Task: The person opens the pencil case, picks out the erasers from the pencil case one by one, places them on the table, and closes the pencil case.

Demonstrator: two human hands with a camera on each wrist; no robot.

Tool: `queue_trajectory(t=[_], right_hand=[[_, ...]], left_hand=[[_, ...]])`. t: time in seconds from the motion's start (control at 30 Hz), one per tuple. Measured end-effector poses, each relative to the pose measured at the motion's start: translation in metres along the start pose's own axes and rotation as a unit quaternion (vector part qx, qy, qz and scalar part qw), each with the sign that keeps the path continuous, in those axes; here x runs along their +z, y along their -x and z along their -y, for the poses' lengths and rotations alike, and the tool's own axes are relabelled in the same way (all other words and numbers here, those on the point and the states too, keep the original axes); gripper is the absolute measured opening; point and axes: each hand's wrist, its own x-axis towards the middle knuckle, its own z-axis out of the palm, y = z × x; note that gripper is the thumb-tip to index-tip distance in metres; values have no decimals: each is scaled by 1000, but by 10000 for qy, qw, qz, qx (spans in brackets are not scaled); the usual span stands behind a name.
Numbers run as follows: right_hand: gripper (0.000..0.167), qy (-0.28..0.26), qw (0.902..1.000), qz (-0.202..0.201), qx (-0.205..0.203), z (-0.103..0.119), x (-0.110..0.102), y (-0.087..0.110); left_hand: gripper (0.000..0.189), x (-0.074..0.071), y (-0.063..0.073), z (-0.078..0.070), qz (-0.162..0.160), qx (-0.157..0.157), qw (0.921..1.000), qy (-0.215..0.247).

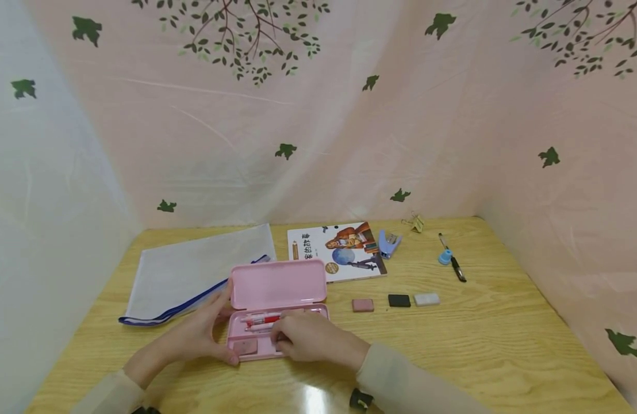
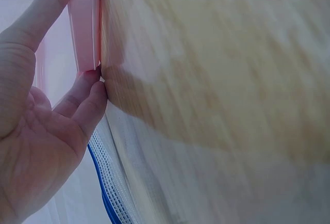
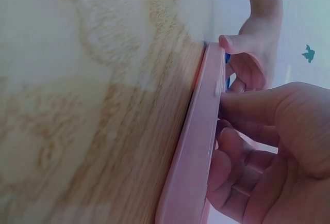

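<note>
Pink case [image 1: 277, 284] laid open, long axis left-right; left end is gripped by left hand [image 1: 198, 330], fingers spread; right half is entered by right hand [image 1: 310, 338], fingers curled, any pinch hidden.

The table [image 1: 494, 345] is topped with yellowish wood grain. Its far, left and right edges are enclosed by pale pink fabric [image 1: 194, 167], lightly creased and printed with leafy branches [image 1: 256, 34] and dark green bird-shaped motifs [image 1: 370, 82]. Bright light [image 1: 314, 399] is reflected toward the near edge.
</note>
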Motion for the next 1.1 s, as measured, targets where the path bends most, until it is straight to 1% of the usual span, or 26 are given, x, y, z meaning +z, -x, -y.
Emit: queue_trajectory(t=[0.17,0.27,0.37,0.5,0.57,0.63,0.7,0.8,0.93,1.0,1.1], right_hand=[[7,-63,9998,26,-179,-1,-2,1],[9,-55,9997,-36,-229,-2,-2,2],[13,179,9994,-145,-263,-1,-1,3],[9,600,9975,-304,-211,1,1,5],[9,639,9974,-321,-122,2,2,6],[10,540,9981,-302,-71,1,1,7],[10,324,9991,-258,-70,0,0,7],[8,-56,9994,-228,-239,-3,-4,8],[7,-305,9974,-195,-616,-7,-8,9],[10,-360,9967,-159,-704,-8,-8,9],[12,-463,9964,-122,-701,-10,-8,9]], left_hand=[[145,-1,1,-1,-32,28,10000,-7],[145,-1,1,-2,-32,7,10000,-59],[145,-1,1,-2,-7,-29,10000,-88],[145,-1,0,-3,33,-72,9999,-84],[145,-1,0,-3,28,-68,10000,-62],[145,-1,0,-3,17,-47,10000,-26],[145,-1,0,-3,12,-31,10000,3],[145,-1,0,-3,-4,-21,10000,1],[145,-1,0,-3,-10,-28,10000,-58],[144,-1,0,-3,-4,-31,10000,-76],[144,0,1,-3,-6,-51,10000,-73]])
